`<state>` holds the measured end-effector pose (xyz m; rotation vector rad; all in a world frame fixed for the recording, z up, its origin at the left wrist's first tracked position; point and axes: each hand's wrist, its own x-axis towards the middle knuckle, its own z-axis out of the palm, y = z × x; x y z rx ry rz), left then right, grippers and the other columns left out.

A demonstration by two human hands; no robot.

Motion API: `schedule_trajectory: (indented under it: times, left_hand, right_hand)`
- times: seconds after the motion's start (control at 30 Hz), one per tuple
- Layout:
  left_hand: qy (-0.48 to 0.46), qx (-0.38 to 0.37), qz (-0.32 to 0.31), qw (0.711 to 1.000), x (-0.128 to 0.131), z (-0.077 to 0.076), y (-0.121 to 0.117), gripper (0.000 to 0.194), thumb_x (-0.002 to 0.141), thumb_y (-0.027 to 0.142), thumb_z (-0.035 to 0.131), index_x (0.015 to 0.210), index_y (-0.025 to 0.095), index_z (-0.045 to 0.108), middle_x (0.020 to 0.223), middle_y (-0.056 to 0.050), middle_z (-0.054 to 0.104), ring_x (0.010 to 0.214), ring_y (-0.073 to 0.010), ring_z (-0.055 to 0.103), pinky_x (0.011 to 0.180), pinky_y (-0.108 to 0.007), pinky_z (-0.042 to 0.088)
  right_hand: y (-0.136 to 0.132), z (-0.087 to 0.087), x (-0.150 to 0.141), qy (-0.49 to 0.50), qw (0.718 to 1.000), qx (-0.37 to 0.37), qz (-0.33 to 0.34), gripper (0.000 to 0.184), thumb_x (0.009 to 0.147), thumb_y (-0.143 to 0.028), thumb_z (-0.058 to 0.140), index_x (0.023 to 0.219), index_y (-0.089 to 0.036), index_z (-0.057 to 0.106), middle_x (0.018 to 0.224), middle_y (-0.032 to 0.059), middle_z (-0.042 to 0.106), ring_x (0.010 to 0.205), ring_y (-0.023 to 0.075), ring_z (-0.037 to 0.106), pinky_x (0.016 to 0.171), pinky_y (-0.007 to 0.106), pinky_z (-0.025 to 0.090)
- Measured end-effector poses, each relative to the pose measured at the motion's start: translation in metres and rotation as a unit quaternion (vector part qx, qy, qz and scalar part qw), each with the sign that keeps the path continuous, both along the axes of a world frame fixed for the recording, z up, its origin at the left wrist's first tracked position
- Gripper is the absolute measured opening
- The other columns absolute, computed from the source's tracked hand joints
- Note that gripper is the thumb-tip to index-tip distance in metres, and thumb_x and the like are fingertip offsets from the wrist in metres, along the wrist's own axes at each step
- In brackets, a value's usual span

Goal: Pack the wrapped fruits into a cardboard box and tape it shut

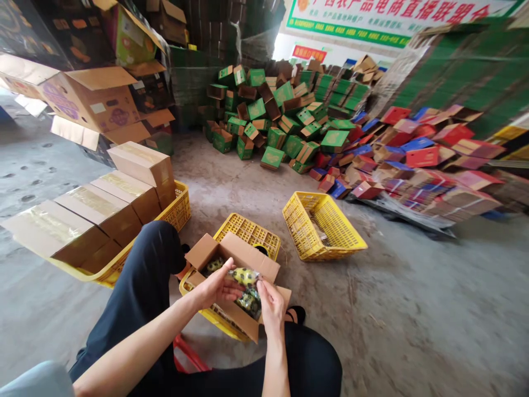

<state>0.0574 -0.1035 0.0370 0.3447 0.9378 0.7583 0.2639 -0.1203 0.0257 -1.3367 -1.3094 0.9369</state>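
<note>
While right hand (270,302) pinches end of clear packet (244,276), left hand (218,283), fingers loosely extended, appears to steady other side; packet above open box (253,257), box on yellow crate (219,322), probably raised for seated reach; similar packets (248,303) inside.

We see glossy plastic-wrapped packet (245,276); matt cardboard box (253,257) beneath; latticed yellow plastic crates (336,230); scuffed, matt, concrete-looking floor (397,314).
</note>
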Motion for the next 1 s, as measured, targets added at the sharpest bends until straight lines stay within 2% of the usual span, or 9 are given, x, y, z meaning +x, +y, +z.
schedule_trajectory:
  times: [0.1,0.2,0.3,0.4,0.5,0.57,0.7,0.83,1.0]
  left_hand:
    - [-0.012,0.035,0.037,0.999,-0.004,-0.001,0.001,0.059,0.079,0.058,0.081,0.114,0.016,0.059,0.094,-0.011,0.075,0.079,-0.0225,0.075,0.067,-0.027,0.058]
    - [-0.006,0.082,0.072,0.994,-0.007,-0.004,0.003,0.054,0.072,0.044,0.091,0.107,0.017,0.059,0.097,-0.008,0.074,0.076,-0.0189,0.074,0.066,-0.025,0.059]
    - [-0.003,0.114,0.115,0.987,-0.007,-0.005,0.004,0.060,0.069,0.040,0.093,0.112,0.018,0.058,0.102,-0.007,0.071,0.077,-0.0160,0.072,0.069,-0.026,0.060]
    - [0.016,0.140,0.143,0.980,-0.006,-0.001,0.004,0.077,0.068,0.041,0.094,0.131,0.020,0.053,0.108,-0.008,0.070,0.082,-0.0175,0.071,0.070,-0.028,0.060]
    - [0.039,0.165,0.131,0.977,-0.005,0.004,0.001,0.097,0.070,0.042,0.092,0.150,0.025,0.040,0.113,-0.009,0.068,0.086,-0.0192,0.070,0.071,-0.029,0.058]
    - [0.045,0.184,0.105,0.976,-0.005,0.006,-0.001,0.102,0.071,0.041,0.091,0.156,0.028,0.035,0.117,-0.009,0.068,0.088,-0.0194,0.070,0.072,-0.028,0.056]
    - [0.033,0.236,0.066,0.969,-0.003,0.007,-0.002,0.094,0.071,0.039,0.091,0.152,0.025,0.046,0.124,-0.011,0.067,0.098,-0.0216,0.067,0.079,-0.027,0.053]
    - [0.022,0.274,0.047,0.960,-0.002,0.008,0.000,0.085,0.071,0.038,0.091,0.146,0.021,0.055,0.129,-0.011,0.067,0.110,-0.0261,0.064,0.091,-0.031,0.051]
    - [0.029,0.288,0.040,0.956,-0.004,0.007,0.002,0.079,0.069,0.039,0.093,0.139,0.020,0.061,0.132,-0.012,0.067,0.127,-0.0306,0.058,0.109,-0.038,0.043]
  right_hand:
    - [0.000,0.004,-0.002,0.035,0.996,-0.005,0.076,0.039,0.088,-0.055,0.069,0.112,-0.027,0.081,0.135,0.0105,0.070,0.125,0.0338,0.066,0.106,0.047,0.055]
    - [0.001,0.005,-0.002,0.069,0.994,-0.020,0.088,0.037,0.086,-0.054,0.073,0.112,-0.029,0.081,0.148,0.0074,0.060,0.135,0.0344,0.057,0.110,0.048,0.052]
    - [0.001,0.001,-0.002,0.112,0.989,-0.060,0.070,0.048,0.082,-0.055,0.078,0.124,-0.031,0.075,0.148,0.0065,0.060,0.140,0.0341,0.053,0.114,0.049,0.048]
    - [0.001,-0.002,-0.003,0.180,0.976,-0.119,0.038,0.061,0.084,-0.061,0.073,0.136,-0.031,0.067,0.145,0.0075,0.063,0.134,0.0339,0.058,0.108,0.050,0.052]
    - [0.000,-0.002,-0.006,0.237,0.956,-0.171,0.022,0.073,0.084,-0.069,0.067,0.145,-0.029,0.059,0.141,0.0113,0.065,0.119,0.0343,0.069,0.094,0.050,0.060]
    - [-0.001,0.001,-0.009,0.249,0.948,-0.195,0.031,0.076,0.083,-0.067,0.071,0.147,-0.028,0.057,0.139,0.0118,0.067,0.107,0.0328,0.074,0.087,0.048,0.063]
    - [-0.002,0.009,-0.013,0.252,0.945,-0.203,0.055,0.064,0.076,-0.054,0.083,0.131,-0.026,0.068,0.122,0.0091,0.076,0.090,0.0292,0.077,0.080,0.043,0.063]
    - [-0.003,0.012,-0.013,0.250,0.950,-0.183,0.045,0.046,0.074,-0.049,0.086,0.110,-0.024,0.074,0.113,0.0082,0.078,0.093,0.0286,0.076,0.083,0.042,0.062]
    - [-0.002,0.002,-0.009,0.247,0.957,-0.149,0.006,0.055,0.070,-0.048,0.088,0.119,-0.026,0.072,0.119,0.0079,0.077,0.106,0.0316,0.073,0.086,0.044,0.063]
